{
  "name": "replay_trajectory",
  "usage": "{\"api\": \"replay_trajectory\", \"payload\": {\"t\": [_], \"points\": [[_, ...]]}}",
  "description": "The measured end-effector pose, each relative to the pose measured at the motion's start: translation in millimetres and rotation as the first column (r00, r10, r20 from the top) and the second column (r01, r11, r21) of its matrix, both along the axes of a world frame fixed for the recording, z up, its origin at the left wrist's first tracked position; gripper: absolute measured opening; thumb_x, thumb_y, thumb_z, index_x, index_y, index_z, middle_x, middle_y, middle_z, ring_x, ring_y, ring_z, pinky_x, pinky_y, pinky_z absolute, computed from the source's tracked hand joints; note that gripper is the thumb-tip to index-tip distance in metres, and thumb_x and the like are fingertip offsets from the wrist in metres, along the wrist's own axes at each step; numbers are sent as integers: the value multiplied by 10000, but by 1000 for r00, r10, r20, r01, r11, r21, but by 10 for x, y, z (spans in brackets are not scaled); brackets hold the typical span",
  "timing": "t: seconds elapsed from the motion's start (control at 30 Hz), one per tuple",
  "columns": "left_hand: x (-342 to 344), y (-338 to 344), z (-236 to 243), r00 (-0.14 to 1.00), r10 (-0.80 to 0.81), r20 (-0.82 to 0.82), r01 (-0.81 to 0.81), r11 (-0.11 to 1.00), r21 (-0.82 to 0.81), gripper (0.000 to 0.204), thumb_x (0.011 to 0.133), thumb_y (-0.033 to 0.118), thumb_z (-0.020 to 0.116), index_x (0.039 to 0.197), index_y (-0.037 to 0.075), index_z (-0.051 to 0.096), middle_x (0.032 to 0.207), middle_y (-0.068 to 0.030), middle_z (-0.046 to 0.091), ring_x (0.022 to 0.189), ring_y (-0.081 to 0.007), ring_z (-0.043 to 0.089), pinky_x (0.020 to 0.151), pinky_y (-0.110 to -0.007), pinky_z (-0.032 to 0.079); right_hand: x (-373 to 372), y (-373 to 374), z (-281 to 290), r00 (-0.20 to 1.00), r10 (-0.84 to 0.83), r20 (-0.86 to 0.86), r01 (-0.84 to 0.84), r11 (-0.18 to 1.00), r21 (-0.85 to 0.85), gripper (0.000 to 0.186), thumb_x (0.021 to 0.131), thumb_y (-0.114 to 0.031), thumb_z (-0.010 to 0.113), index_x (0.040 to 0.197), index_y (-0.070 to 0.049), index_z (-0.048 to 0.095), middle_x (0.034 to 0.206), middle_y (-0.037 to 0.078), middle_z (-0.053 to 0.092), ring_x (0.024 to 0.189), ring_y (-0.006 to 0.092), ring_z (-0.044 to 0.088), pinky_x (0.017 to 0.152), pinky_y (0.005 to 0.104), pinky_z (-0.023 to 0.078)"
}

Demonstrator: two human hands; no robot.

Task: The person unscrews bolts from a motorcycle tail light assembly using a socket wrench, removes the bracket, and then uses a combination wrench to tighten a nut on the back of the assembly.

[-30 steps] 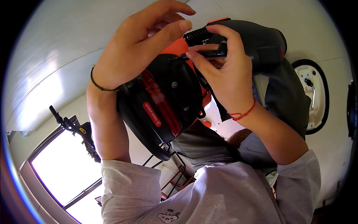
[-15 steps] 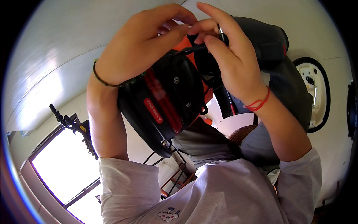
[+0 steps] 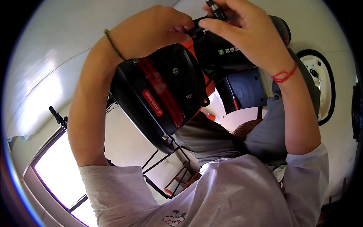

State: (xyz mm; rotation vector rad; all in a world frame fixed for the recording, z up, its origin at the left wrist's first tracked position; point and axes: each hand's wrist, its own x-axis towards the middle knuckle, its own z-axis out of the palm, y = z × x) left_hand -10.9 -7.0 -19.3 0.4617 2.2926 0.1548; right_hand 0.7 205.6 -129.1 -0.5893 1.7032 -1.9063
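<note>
In front of me is a black housing [image 3: 181,85] with a long red tail light [image 3: 157,89] and an orange-red panel [image 3: 189,45] at its far edge. My left hand [image 3: 155,30] reaches over the housing, fingers bent and closed around a slim black piece [image 3: 194,30]. My right hand [image 3: 249,32] sits to its right, thumb and fingers closed on a black cylindrical piece [image 3: 216,10] with a silver band. Both hands meet near the slim piece; how the two black pieces relate is hard to make out.
A dark blue tray-like panel [image 3: 251,87] holds a red-handled screwdriver [image 3: 235,100]. At right stands a white oval basin [image 3: 325,102] with a black rim and small tools inside. A handlebar [image 3: 58,117] and a bright window [image 3: 60,170] are at left. A wooden stool [image 3: 181,179] stands below.
My right hand has moved up and right, tilting the silver-banded piece. My left forearm has swung left. The logo on the black part behind my right hand and the blue panel are now uncovered.
</note>
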Motion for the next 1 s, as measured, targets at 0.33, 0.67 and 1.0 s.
{"api": "replay_trajectory", "payload": {"t": [0.33,0.67,1.0], "points": [[-74,127,-71,992,94,83,-82,987,-142,258,907,161,706,1095,-3,640,941,-211,701,883,-359,667,829,-390,525,84,-271,-41,895,-322,-309,256,937,-236,191,967,-143,669,954,47,672,924,119,656,828,161,623,729,281,504],[-106,251,2,947,266,179,-230,953,-197,196,922,161,676,1021,-9,686,890,-183,709,817,-303,662,790,-369,512,50,-186,-226,998,-50,46,57,987,-153,283,1012,-120,556,1191,87,629,923,143,692,753,164,646,723,271,529],[-124,182,1,957,195,215,-160,972,-171,229,921,192,660,907,-30,715,834,-205,708,764,-277,662,738,-371,507,6,-191,-272,984,-162,-69,154,982,-111,268,981,-113,606,1126,107,655,1005,149,699,802,150,673,721,271,534]]}}
